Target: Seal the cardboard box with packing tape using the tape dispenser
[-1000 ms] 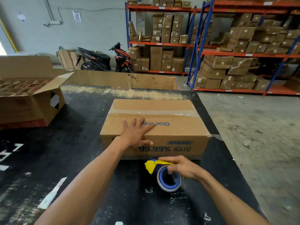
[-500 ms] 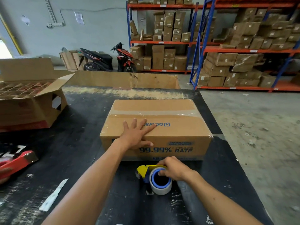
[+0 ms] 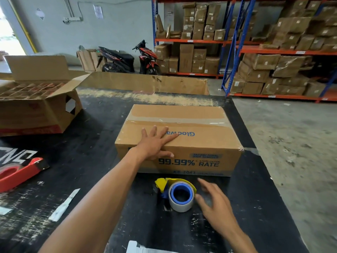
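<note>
A closed brown cardboard box (image 3: 197,143) with blue print sits mid-table, a strip of clear tape running along its top seam. My left hand (image 3: 155,143) lies flat on the box's near top edge, fingers spread. The yellow and blue tape dispenser (image 3: 177,193) with its white roll rests on the black table just in front of the box. My right hand (image 3: 214,201) hovers just right of the dispenser, fingers apart, holding nothing.
An open carton with dividers (image 3: 36,106) stands at the left. A red tape dispenser (image 3: 18,174) lies at the left table edge. A cardboard sheet (image 3: 145,83) lines the table's far edge. Motorbikes (image 3: 127,59) and shelving with boxes (image 3: 273,52) stand beyond. The table's right edge drops to concrete floor.
My right hand set the tape dispenser down on the table in front of the box and let go, drawing back to the right. My left hand stayed on the box.
</note>
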